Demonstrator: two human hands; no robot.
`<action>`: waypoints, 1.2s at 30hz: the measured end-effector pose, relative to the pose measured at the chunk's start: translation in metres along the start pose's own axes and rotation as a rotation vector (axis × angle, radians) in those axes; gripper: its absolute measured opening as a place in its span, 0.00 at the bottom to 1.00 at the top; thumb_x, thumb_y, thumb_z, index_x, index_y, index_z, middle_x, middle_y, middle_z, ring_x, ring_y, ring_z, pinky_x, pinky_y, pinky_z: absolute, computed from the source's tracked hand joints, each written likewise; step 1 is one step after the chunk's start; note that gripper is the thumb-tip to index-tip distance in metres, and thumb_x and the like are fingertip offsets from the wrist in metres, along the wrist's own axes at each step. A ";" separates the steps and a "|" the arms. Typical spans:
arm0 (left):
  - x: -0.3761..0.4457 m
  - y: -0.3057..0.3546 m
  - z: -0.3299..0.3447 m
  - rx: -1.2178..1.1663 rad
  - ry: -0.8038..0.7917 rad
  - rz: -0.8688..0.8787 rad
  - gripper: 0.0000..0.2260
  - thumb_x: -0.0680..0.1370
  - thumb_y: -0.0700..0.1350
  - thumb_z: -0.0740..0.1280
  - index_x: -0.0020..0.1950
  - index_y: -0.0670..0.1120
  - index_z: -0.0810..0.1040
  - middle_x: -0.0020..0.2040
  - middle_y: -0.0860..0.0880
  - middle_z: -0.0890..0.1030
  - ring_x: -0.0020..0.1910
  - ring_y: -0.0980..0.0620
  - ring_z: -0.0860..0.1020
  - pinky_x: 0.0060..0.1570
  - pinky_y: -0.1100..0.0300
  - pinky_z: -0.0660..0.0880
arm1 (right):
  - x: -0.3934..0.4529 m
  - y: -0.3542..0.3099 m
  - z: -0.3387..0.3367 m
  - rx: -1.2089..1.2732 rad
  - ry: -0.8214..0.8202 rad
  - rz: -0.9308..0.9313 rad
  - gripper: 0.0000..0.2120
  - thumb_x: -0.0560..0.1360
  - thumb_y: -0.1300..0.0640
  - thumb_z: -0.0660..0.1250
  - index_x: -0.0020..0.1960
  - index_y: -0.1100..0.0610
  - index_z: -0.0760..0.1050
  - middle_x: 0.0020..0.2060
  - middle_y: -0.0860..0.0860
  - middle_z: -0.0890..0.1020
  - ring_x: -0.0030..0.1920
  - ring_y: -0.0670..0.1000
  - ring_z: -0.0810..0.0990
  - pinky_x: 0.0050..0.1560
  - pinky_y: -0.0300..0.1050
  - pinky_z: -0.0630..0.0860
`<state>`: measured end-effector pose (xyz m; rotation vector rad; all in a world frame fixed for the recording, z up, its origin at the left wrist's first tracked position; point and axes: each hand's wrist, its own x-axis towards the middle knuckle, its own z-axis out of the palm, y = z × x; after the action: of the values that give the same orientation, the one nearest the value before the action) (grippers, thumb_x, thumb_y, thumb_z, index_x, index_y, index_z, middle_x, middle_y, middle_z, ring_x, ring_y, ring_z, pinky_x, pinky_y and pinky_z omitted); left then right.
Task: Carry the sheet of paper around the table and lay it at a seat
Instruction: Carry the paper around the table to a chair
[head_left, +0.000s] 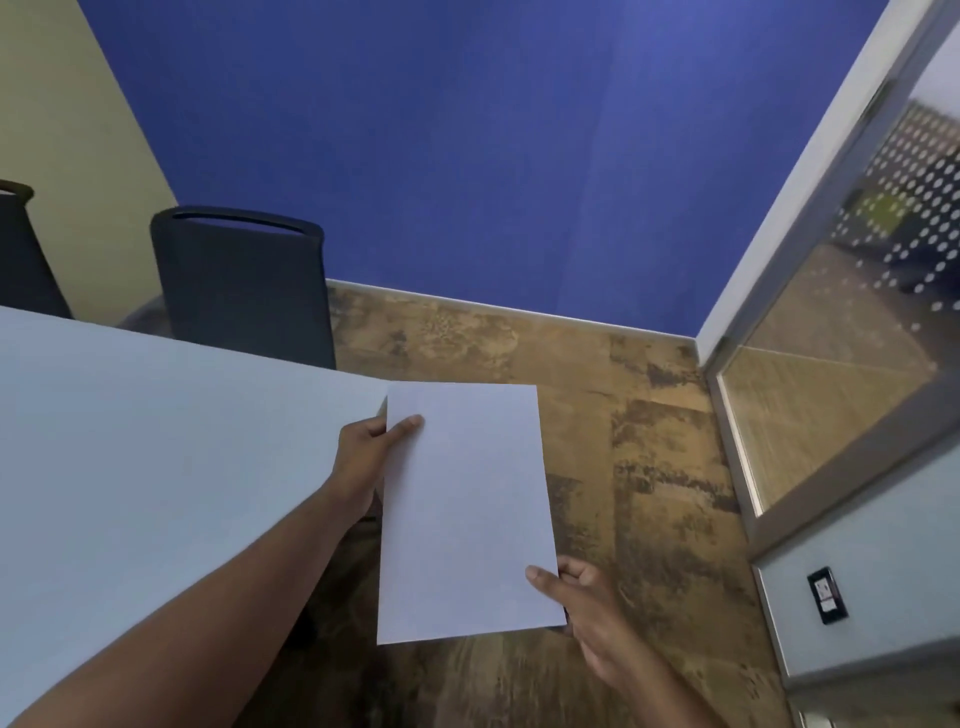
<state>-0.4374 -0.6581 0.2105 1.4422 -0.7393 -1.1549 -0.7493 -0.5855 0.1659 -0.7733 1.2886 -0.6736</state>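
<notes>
A blank white sheet of paper (465, 514) is held level in the air beside the corner of the pale table (156, 441), mostly over the floor. My left hand (371, 447) pinches its far left edge, thumb on top. My right hand (582, 597) pinches the near right corner, thumb on top and fingers underneath. A dark chair (244, 286) stands pushed in at the table's far side.
A second dark chair (23, 254) shows at the far left edge. Brown patterned floor (649, 441) stretches ahead to a blue wall (493, 156). A glass door with a metal frame (810, 415) stands at the right, and a small black wall plate (827, 595) sits below it.
</notes>
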 end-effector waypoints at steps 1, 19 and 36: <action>0.011 0.003 0.009 0.000 -0.013 0.000 0.15 0.76 0.51 0.82 0.50 0.39 0.90 0.53 0.40 0.90 0.53 0.35 0.89 0.58 0.36 0.85 | 0.009 -0.007 -0.005 -0.002 0.011 -0.008 0.10 0.78 0.61 0.76 0.58 0.62 0.84 0.51 0.57 0.91 0.54 0.60 0.89 0.57 0.59 0.85; 0.325 0.051 0.066 -0.156 0.045 -0.013 0.12 0.77 0.46 0.80 0.53 0.38 0.89 0.51 0.40 0.90 0.46 0.43 0.89 0.44 0.53 0.84 | 0.287 -0.218 0.006 -0.134 0.071 -0.061 0.06 0.76 0.64 0.77 0.52 0.64 0.86 0.47 0.59 0.91 0.44 0.55 0.91 0.45 0.48 0.85; 0.591 0.169 0.008 -0.061 0.349 0.122 0.15 0.78 0.47 0.80 0.50 0.33 0.87 0.49 0.39 0.90 0.45 0.39 0.89 0.46 0.49 0.85 | 0.601 -0.417 0.120 -0.197 -0.261 -0.065 0.09 0.74 0.66 0.78 0.53 0.69 0.84 0.45 0.63 0.90 0.40 0.58 0.89 0.42 0.49 0.85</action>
<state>-0.2228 -1.2338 0.2255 1.4764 -0.5338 -0.7978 -0.5392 -1.2958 0.1726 -1.0322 1.1046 -0.4826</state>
